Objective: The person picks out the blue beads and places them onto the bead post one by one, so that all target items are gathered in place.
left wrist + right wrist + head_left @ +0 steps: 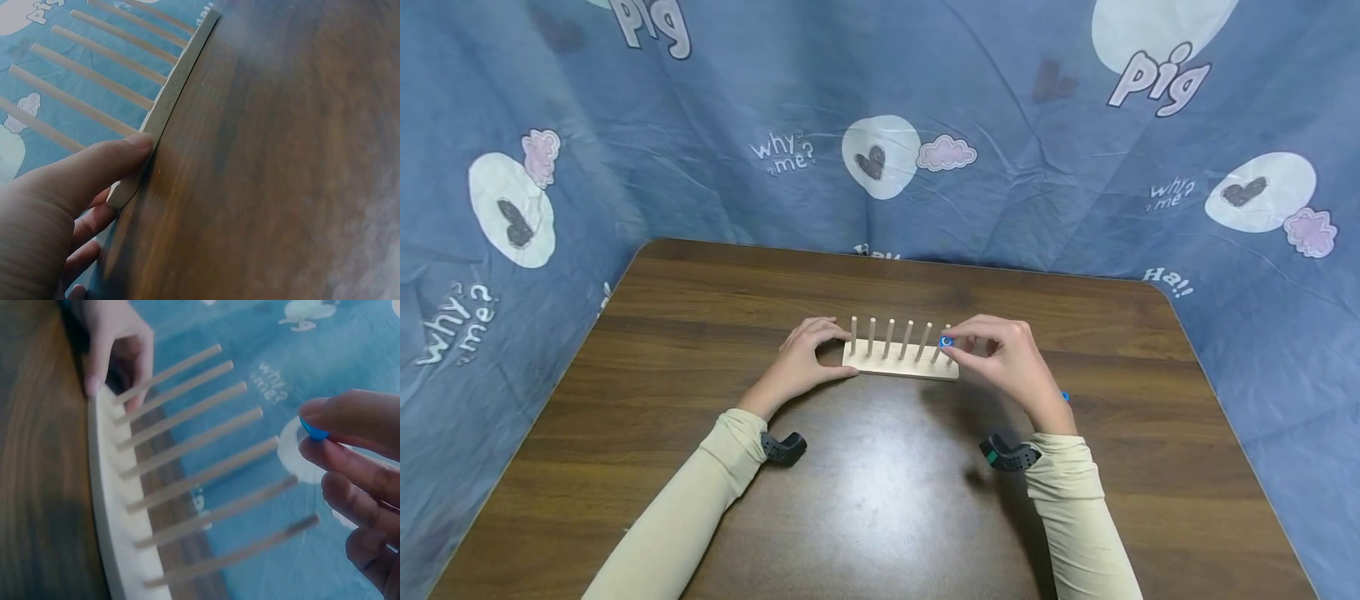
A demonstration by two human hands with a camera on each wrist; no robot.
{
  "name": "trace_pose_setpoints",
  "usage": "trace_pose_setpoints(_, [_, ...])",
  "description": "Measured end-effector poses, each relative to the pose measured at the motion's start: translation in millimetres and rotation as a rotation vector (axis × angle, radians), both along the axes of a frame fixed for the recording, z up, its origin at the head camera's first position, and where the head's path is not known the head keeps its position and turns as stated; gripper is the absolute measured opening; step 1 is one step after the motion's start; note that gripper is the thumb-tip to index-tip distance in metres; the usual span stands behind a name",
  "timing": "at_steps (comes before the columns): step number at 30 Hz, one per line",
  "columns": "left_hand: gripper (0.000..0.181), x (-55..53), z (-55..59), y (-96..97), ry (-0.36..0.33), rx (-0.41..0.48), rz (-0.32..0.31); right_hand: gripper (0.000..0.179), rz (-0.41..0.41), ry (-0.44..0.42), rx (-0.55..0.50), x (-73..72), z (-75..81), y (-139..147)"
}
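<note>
A pale wooden peg board (901, 364) with several upright pegs (890, 340) rests on the table. My left hand (808, 354) grips its left end, thumb along the front edge and fingers behind; the left wrist view shows the thumb (134, 147) pressed on the base. My right hand (1000, 354) pinches a small blue bead (946, 342) between thumb and fingers, beside the pegs at the board's right end. In the right wrist view the fingertips largely cover this bead (314, 432), which is held off the peg tips.
Another small blue piece (1065, 397) lies on the brown wooden table (880, 500), partly hidden behind my right wrist. A blue printed cloth (1000, 192) hangs around the table's back and sides. Each wrist wears a dark band (784, 448).
</note>
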State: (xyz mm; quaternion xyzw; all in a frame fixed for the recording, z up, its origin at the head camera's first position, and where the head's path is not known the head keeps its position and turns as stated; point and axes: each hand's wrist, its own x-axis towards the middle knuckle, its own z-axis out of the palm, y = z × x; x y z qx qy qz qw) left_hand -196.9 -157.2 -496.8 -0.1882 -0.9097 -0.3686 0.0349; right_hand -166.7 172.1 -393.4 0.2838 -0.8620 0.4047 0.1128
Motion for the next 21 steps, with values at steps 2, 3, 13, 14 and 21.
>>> trace_pose_setpoints(2, [0.055,0.1,0.0,0.2,0.002,0.003,0.002,0.016,0.000,0.015,-0.019,-1.9,2.2,-6.2])
trace_pose_setpoints(3, [0.055,0.2,0.0,0.3,0.002,0.004,0.003,0.016,-0.001,0.025,-0.027,-3.4,3.0,-9.4])
trace_pose_setpoints(13, [0.056,0.8,1.4,0.5,-0.006,0.000,0.011,0.017,-0.003,0.016,-0.034,-15.3,8.6,-41.5])
trace_pose_setpoints(14, [0.056,0.8,1.3,0.4,-0.006,-0.002,0.012,0.017,0.002,0.012,-0.032,-16.6,8.3,-44.3])
trace_pose_setpoints(21, [0.056,-0.1,0.0,-0.6,0.023,0.008,0.002,0.018,0.023,-0.020,-0.010,-23.6,6.8,-64.1])
